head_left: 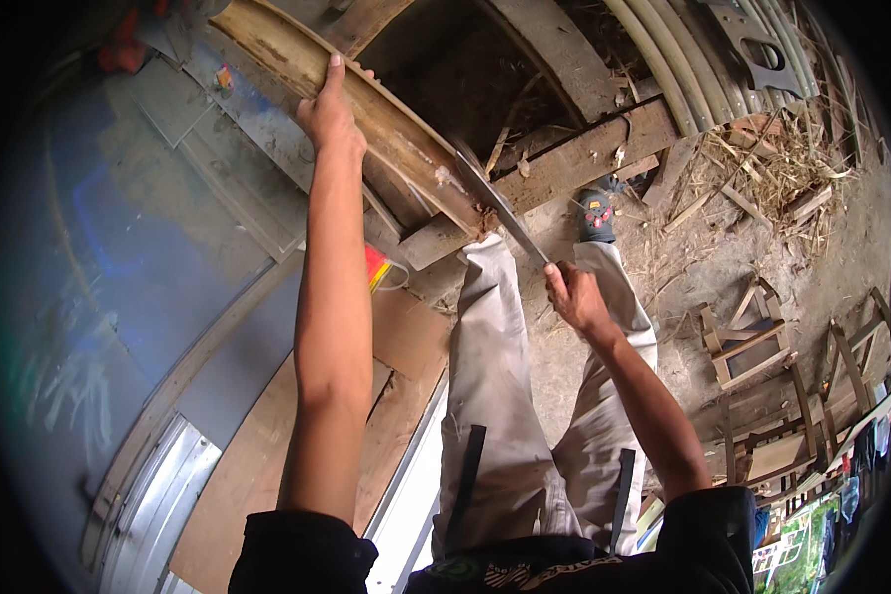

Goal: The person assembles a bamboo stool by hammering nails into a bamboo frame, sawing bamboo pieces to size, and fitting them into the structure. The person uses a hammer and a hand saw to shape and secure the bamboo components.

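Observation:
A long split bamboo half [406, 139] lies slanting from the upper left toward the middle, its hollow side facing up. Round its left edge my left hand [332, 117] is closed, with the thumb pointing up along the rim. My right hand [577, 297] grips the handle end of a long-bladed knife [505, 210]. The blade slants up and left along the bamboo's right edge, close to its near end. Whether the edge bites into the bamboo I cannot tell. Brown crumbs sit at that near end, just above my left knee.
A wooden frame [584, 148] stands beneath the bamboo. Several bamboo lengths [663, 59] and a handsaw [757, 51] lie at the upper right. Shavings [792, 188] litter the floor, with small wooden frames [747, 337] farther right. A grey-blue panel [119, 247] borders the left.

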A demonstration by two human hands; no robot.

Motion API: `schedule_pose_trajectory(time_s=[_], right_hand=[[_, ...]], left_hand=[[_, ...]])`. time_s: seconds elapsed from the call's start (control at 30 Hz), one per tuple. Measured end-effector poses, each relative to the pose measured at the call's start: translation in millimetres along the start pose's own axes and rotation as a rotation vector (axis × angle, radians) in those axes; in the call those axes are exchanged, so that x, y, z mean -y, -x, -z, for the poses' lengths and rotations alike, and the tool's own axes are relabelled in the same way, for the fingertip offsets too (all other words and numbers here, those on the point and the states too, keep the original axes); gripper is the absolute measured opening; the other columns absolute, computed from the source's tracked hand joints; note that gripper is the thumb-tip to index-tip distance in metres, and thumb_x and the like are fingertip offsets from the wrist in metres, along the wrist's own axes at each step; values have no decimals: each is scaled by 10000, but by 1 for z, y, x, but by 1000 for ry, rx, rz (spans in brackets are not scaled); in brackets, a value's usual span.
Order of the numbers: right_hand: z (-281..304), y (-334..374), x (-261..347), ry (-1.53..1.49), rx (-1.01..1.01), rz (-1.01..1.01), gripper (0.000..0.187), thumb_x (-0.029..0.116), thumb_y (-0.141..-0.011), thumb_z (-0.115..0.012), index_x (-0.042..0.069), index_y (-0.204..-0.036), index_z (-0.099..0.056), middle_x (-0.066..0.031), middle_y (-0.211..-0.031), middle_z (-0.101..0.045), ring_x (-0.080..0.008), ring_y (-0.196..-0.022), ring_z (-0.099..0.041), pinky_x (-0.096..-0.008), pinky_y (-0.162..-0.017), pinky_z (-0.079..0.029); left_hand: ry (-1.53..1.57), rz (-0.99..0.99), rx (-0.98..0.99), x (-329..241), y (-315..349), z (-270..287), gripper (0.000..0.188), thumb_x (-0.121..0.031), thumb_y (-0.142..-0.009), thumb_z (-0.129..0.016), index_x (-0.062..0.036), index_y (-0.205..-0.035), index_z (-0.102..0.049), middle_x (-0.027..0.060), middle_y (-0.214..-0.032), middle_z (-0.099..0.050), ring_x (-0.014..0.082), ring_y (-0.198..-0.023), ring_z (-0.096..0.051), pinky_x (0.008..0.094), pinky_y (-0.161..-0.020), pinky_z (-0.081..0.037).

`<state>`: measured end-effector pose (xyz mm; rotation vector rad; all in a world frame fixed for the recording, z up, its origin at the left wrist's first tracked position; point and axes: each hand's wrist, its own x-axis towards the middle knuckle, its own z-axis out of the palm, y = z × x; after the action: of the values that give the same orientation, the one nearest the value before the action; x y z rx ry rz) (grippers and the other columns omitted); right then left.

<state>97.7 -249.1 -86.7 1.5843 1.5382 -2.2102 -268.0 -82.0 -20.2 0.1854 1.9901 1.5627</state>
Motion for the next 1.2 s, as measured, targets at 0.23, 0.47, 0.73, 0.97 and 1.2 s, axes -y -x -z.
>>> schedule_pose_trajectory(time_s=[0.23,0.47,0.73,0.97,1.2], right_hand=[[-6,31,15,91,-339,176,404,334,-918,-687,-7,-1079,-540,-242,-843,-675,-417,-796,-687,-456,-682,-536],[-20,20,30,108,-235,286,330,228,-891,-703,19,-1057,-510,-235,-853,-664,-432,-776,-665,-471,-667,-532],[-29,12,37,81,-206,250,289,222,-885,-676,8,-981,-507,-239,-834,-668,-443,-791,-661,-497,-694,-533],[-27,7,34,249,-222,203,294,216,-877,-684,0,-994,-522,-258,-793,-653,-461,-760,-653,-502,-668,-519],[-26,20,17,157,-187,142,300,236,-887,-683,3,-996,-530,-256,-820,-655,-462,-778,-652,-498,-680,-524]], left_hand=[[10,-6,-79,4,-3,-1,401,-103,-878,-735,104,-1166,-547,185,-1058,-647,305,-801,-693,418,-718,-618],[10,-11,-227,13,-12,3,354,-30,-886,-693,134,-1155,-531,216,-1105,-631,310,-803,-683,425,-651,-626],[11,6,-183,18,-18,10,376,-29,-879,-703,128,-1173,-530,213,-1126,-630,312,-838,-683,425,-667,-626],[39,-8,-196,19,-13,6,402,-46,-874,-718,123,-1188,-530,214,-1148,-626,309,-863,-684,427,-681,-626],[70,39,-186,25,-13,3,409,-27,-859,-734,118,-1187,-539,187,-1131,-629,319,-852,-679,456,-730,-638]])
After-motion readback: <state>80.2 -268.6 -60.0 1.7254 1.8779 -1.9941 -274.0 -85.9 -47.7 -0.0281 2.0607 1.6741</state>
